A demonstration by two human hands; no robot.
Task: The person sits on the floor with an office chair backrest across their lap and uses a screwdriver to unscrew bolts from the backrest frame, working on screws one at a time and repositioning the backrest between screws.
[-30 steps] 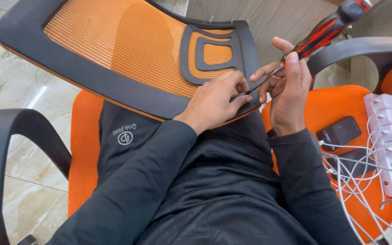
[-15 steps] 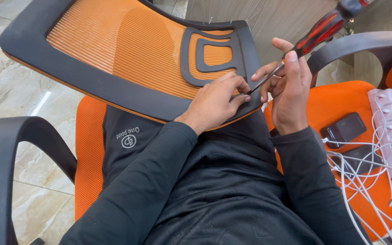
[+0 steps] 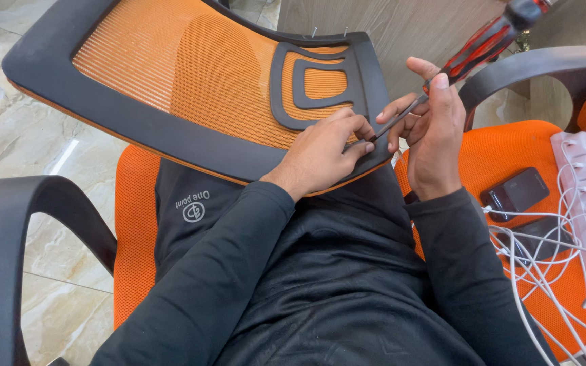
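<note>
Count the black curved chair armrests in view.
2: one black curved plastic armrest at lower left by the person's left arm, another at upper right behind the right hand. Others may be hidden.
</note>
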